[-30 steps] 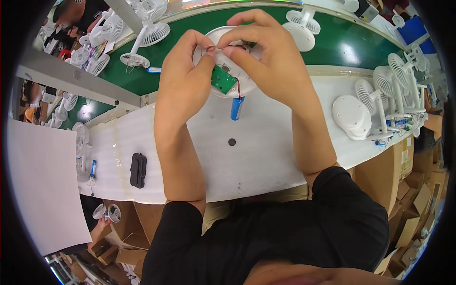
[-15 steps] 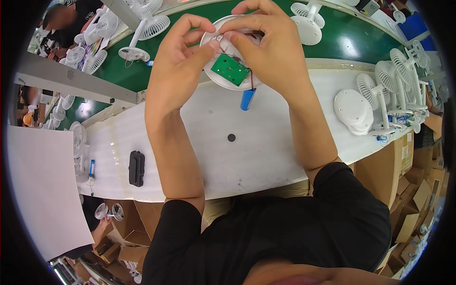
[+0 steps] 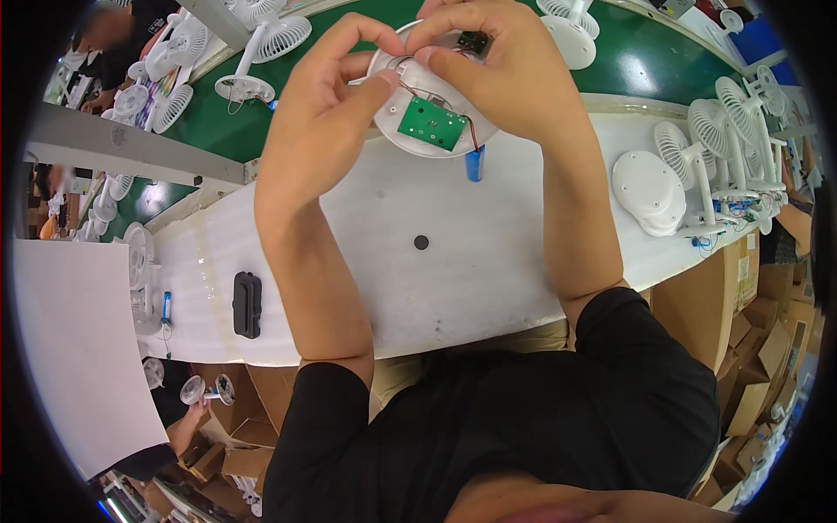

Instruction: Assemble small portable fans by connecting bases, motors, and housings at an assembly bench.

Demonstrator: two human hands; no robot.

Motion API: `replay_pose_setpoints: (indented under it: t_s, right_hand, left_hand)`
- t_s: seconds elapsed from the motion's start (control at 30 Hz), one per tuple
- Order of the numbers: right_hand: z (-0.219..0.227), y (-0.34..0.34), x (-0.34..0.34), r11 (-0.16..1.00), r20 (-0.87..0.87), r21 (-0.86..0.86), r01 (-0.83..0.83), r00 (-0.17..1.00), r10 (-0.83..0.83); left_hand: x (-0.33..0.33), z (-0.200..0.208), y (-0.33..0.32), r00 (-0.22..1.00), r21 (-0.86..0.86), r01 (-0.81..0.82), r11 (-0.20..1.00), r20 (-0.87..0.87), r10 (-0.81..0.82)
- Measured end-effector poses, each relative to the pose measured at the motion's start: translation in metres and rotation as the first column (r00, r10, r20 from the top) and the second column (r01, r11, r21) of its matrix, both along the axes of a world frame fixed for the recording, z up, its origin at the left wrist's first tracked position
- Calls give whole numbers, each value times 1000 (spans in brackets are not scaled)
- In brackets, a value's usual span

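At upper centre of the frame, the thin wires could tear from the green circuit board (image 3: 432, 123) if the pinch tugs sideways, and the dangling blue battery cell (image 3: 474, 163) adds pull. The left hand (image 3: 318, 131) pinches the round white fan base (image 3: 418, 144) at its edge, fingers together; the right hand (image 3: 506, 74) clamps its upper rim.

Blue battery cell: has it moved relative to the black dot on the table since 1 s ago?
Cannot tell for sure. The blue battery cell hangs above the black dot, about as before; the whole view shifted, so any true move is small.
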State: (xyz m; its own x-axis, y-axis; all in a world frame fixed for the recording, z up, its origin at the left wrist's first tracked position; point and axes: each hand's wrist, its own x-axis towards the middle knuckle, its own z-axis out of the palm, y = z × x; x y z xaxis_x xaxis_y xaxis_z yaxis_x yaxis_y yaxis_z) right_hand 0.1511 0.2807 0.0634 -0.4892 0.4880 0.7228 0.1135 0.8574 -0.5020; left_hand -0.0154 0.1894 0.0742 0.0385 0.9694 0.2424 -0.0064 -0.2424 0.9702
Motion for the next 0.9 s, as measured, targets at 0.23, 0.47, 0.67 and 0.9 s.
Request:
replay_pose_setpoints:
  t_s: [0.23, 0.47, 0.67, 0.9]
  right_hand:
    - [18, 1, 21, 885, 78, -438, 158, 987, -138]
    - [-18, 7, 30, 758, 122, -646, -88, 969, 216]
    - [-22, 14, 30, 554, 1, -793, -251, 911, 413]
    - [3, -2, 42, 684, -53, -707, -180, 978, 202]
  left_hand:
    - [-11, -11, 9, 950, 41, -296, 954, -90, 299]
    - [-18, -18, 12, 795, 58, -602, 797, -54, 604]
    - [-19, -17, 10, 772, 47, -631, 775, -60, 633]
    - [-18, -18, 9, 790, 59, -607, 792, -55, 610]
